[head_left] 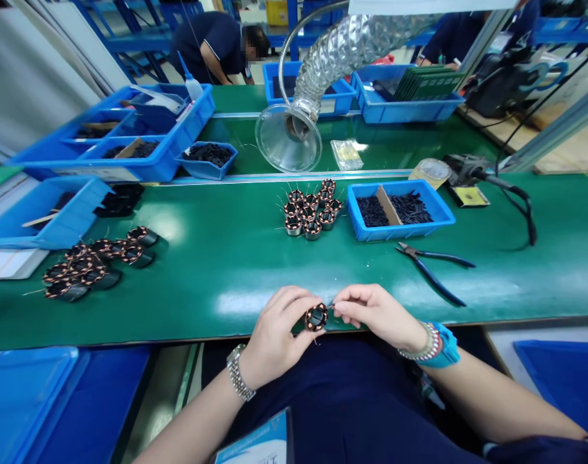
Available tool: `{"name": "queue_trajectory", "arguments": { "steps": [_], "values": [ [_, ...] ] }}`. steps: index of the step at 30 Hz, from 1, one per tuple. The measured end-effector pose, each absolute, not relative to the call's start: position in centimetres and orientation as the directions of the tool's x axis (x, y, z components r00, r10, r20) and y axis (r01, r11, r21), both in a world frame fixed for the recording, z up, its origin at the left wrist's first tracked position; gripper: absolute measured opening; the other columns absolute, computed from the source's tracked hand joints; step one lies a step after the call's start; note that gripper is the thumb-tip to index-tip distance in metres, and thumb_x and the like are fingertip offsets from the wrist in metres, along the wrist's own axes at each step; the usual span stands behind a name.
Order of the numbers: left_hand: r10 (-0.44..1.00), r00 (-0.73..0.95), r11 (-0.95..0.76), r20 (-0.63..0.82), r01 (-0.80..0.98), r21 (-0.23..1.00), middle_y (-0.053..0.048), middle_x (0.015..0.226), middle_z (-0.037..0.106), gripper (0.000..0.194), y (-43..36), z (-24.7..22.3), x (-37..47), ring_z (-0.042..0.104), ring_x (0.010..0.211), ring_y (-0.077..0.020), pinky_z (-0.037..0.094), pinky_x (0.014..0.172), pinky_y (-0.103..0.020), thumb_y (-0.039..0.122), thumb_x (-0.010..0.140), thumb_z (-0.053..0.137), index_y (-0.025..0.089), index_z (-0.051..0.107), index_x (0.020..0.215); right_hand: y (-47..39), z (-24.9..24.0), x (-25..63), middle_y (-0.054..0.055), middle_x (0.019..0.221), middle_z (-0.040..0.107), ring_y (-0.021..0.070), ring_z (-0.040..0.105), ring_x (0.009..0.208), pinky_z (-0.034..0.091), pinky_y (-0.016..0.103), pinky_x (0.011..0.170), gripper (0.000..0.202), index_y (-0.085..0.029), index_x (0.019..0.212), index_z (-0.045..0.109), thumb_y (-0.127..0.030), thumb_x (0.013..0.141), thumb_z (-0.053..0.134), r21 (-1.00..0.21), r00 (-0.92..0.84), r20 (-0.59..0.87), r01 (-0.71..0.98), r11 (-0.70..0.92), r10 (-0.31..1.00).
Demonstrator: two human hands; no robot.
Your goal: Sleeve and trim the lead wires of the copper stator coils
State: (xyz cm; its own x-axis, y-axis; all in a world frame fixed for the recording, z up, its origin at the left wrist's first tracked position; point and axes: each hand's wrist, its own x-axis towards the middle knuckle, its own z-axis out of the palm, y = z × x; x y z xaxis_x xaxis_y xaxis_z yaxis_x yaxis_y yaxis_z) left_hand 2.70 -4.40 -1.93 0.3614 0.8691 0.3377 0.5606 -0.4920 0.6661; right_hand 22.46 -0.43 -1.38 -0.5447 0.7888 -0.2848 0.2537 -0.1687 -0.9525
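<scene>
At the lower centre of the frame, the left hand grips a copper-wound stator from its left side, thumb below and fingers above. The stator is tilted so its open ring end faces the camera, just above the table's near edge; this grip seems to leave its right side clear for the other hand. There the right hand pinches a thin piece between thumb and fingertips, close against the ring. Whether that is a wire lead or a sleeve on one is too small to tell.

More stators sit in two groups. The upper-centre cluster stands packed together, with wire ends sticking out; standing them on end probably spares those wires from bending. The left-hand cluster lies apart from it, past a wide stretch of bare green surface, which likely keeps the two lots from mixing.

Right of centre, a blue bin holds short dark pieces on both sides of a cardboard divider, presumably to keep two kinds separate. Its place suits the right hand, as does that of the diagonal cutters below it, lying with handles spread toward the right. The clear funnel of a foil duct hangs at upper centre, perhaps to draw off fumes.
</scene>
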Motion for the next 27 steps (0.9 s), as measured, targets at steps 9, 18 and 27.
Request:
{"name": "queue_trajectory", "arguments": {
  "steps": [9,18,27],
  "values": [
    [0.79,0.431,-0.608,0.436,0.644,0.465,-0.006,0.098,0.056,0.032,-4.6,-2.3,3.0,0.049,0.094,-0.0206,0.043,0.082,-0.039,0.008,0.076,0.05,0.023,0.052,0.103,-0.3,-1.8,21.9,-0.003,0.055,0.053,0.0034,0.041,0.045,0.034,0.017,0.044,0.023,-0.012,0.064,0.056,-0.035,0.068,0.062,-0.911,-0.545,-0.396,0.133,-0.39,0.739],
    [0.899,0.304,-0.438,0.316,0.582,0.685,-0.006,0.094,0.061,0.031,-3.7,-3.4,3.6,0.055,0.09,-0.021,0.045,0.079,-0.037,0.026,0.07,0.064,0.02,0.052,0.098,-0.3,-2.8,21.7,-0.002,0.058,0.052,0.0072,0.045,0.053,0.039,0.021,0.051,0.017,-0.015,0.067,0.055,-0.029,0.077,0.052,-0.953,-0.463,-0.134,0.302,0.014,0.876],
    [0.95,0.213,-0.311,0.227,0.644,0.699,-0.005,0.091,0.06,0.033,-2.8,-4.0,3.8,0.054,0.089,-0.021,0.043,0.081,-0.039,0.031,0.065,0.067,0.019,0.055,0.094,-1.4,-4.9,21.0,0.007,0.078,0.06,0.0152,0.052,0.073,0.044,0.03,0.069,0.015,-0.017,0.082,0.058,-0.017,0.082,0.043,-0.637,-0.485,0.422,0.443,0.631,0.766]
  ]
}}
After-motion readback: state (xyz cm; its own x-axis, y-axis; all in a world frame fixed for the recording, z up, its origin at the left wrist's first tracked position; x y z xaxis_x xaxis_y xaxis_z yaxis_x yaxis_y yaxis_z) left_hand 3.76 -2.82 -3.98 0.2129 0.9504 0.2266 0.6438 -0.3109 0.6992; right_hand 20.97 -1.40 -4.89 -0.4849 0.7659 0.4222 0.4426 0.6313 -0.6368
